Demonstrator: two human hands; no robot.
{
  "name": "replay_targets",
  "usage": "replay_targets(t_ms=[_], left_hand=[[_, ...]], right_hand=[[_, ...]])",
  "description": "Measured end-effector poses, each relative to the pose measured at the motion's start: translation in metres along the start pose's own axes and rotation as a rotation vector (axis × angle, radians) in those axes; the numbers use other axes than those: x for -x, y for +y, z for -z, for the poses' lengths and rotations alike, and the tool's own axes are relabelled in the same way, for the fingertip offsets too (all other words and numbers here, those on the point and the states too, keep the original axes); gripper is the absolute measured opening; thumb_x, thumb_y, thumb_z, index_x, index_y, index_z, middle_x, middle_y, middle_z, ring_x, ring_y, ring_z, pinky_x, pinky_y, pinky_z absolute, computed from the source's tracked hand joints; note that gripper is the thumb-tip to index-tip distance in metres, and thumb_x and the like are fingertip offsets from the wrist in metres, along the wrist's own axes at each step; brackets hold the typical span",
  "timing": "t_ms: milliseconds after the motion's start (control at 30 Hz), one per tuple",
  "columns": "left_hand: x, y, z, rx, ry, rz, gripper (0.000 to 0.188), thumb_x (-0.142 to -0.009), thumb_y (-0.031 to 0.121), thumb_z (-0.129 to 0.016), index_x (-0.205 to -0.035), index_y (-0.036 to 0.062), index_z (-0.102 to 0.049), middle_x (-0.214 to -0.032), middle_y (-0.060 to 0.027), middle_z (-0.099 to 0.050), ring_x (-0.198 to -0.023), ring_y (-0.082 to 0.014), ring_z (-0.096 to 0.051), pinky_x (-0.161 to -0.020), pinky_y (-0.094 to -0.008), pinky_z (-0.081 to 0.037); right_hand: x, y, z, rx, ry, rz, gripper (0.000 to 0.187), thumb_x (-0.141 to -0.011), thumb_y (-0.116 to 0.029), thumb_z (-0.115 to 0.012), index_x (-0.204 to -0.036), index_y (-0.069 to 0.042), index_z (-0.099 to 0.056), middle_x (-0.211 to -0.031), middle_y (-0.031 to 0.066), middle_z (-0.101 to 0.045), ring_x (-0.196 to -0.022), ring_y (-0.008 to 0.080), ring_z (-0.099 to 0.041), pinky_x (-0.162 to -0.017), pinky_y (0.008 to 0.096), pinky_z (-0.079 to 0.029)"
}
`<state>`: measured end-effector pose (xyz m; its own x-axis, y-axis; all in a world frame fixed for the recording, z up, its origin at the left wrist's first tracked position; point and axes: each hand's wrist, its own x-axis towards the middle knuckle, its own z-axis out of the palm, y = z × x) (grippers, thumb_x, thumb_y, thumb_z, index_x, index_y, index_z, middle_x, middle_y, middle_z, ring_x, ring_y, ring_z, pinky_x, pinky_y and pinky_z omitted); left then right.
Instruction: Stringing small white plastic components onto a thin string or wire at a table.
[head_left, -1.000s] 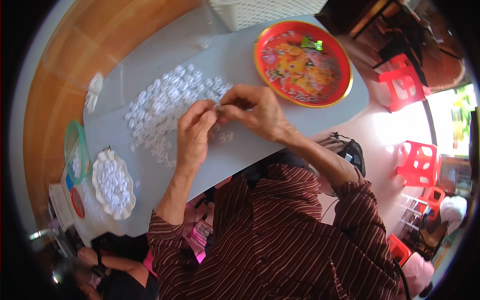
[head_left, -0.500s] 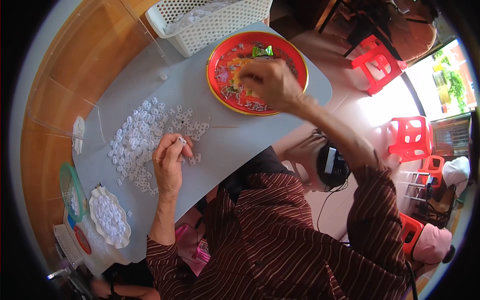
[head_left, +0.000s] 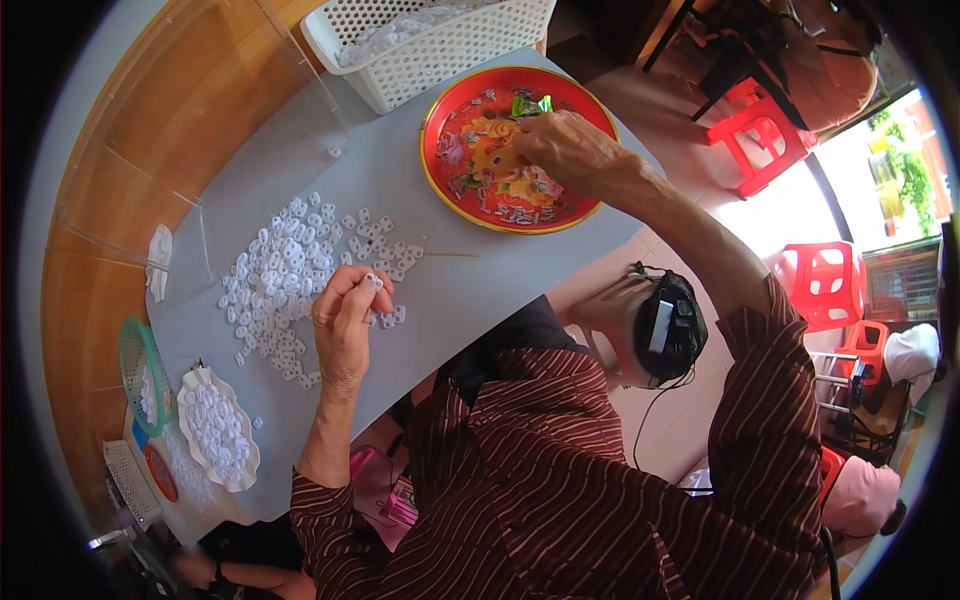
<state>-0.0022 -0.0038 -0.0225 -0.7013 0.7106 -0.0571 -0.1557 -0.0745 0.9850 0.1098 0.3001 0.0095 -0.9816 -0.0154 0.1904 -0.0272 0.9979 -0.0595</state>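
My left hand (head_left: 345,318) is closed, pinching a small white plastic piece with two dark holes (head_left: 374,282) between thumb and fingertips. It is just above the near right edge of a heap of similar white pieces (head_left: 285,255) on the grey table. Over the round red tray (head_left: 440,180) with its gold rim and flower print, my right hand (head_left: 575,152) reaches in with its fingers drawn together. Whatever its fingertips hold is hidden. Small silvery metal parts (head_left: 515,212) lie scattered in the tray, along with a green wrapped packet (head_left: 531,106) beside my right hand.
A white perforated basket (head_left: 440,65) stands behind the tray. At the left are a scalloped dish (head_left: 250,455) of white pieces and a green basket (head_left: 130,375). A thin stick (head_left: 450,254) lies on the table (head_left: 400,345). Red stools (head_left: 820,285) stand at the right.
My right hand has shifted slightly right and away from me within the tray, fingers now lower. My left hand keeps its pinch on the white piece. The view has shifted a little.
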Motion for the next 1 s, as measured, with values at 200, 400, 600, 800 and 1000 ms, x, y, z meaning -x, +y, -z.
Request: replay_targets(t_ms=[200,400,600,800,1000], left_hand=[[0.002,0.001,0.000,-0.107,0.041,-0.013,0.015,-0.086,0.015,-0.051,-0.080,0.0043,-0.059,-0.070,-0.0001,-0.058,-0.059,-0.0034,-0.043,-0.053,-0.0195,-0.031],[0.000,0.004,-0.003,-0.129,0.072,0.007,0.016,-0.086,0.016,-0.052,-0.080,0.0032,-0.061,-0.066,0.0004,-0.057,-0.062,-0.0054,-0.049,-0.056,-0.0206,-0.036],[0.004,0.007,0.001,-0.208,0.026,-0.063,0.013,-0.087,0.012,-0.053,-0.083,0.0016,-0.059,-0.068,0.0008,-0.056,-0.063,-0.0055,-0.048,-0.059,-0.0213,-0.040],[0.003,0.005,0.001,-0.353,0.039,-0.102,0.013,-0.087,0.013,-0.054,-0.084,0.0010,-0.057,-0.066,0.0036,-0.049,-0.063,-0.0041,-0.041,-0.056,-0.0206,-0.036],[0.005,0.004,0.001,-0.345,0.015,-0.127,0.012,-0.088,0.013,-0.055,-0.088,0.0008,-0.058,-0.067,0.0041,-0.049,-0.063,-0.0032,-0.041,-0.054,-0.0199,-0.035]], right_hand=[[-0.013,-0.007,0.001,-0.193,0.085,-0.160,0.007,-0.070,-0.002,-0.062,-0.076,0.001,-0.060,-0.073,0.0153,-0.061,-0.067,0.0290,-0.063,-0.059,0.0371,-0.050],[-0.020,-0.093,0.005,-0.968,0.221,-0.261,0.014,-0.074,-0.002,-0.060,-0.087,0.000,-0.063,-0.070,0.0016,-0.062,-0.064,0.0040,-0.056,-0.058,0.0213,-0.046],[-0.015,-0.144,-0.043,-1.554,0.013,-0.388,0.008,-0.084,-0.005,-0.061,-0.088,0.001,-0.064,-0.069,0.0004,-0.060,-0.065,0.0053,-0.054,-0.059,0.0214,-0.046],[-0.018,-0.146,-0.054,-1.732,0.142,-0.305,0.009,-0.086,-0.003,-0.061,-0.095,0.000,-0.062,-0.080,-0.0006,-0.060,-0.075,0.0051,-0.053,-0.067,0.0213,-0.046],[-0.022,-0.156,-0.045,-1.767,0.176,-0.411,0.018,-0.085,0.000,-0.062,-0.103,0.000,-0.058,-0.089,0.0000,-0.061,-0.085,0.0067,-0.056,-0.077,0.0218,-0.047]])
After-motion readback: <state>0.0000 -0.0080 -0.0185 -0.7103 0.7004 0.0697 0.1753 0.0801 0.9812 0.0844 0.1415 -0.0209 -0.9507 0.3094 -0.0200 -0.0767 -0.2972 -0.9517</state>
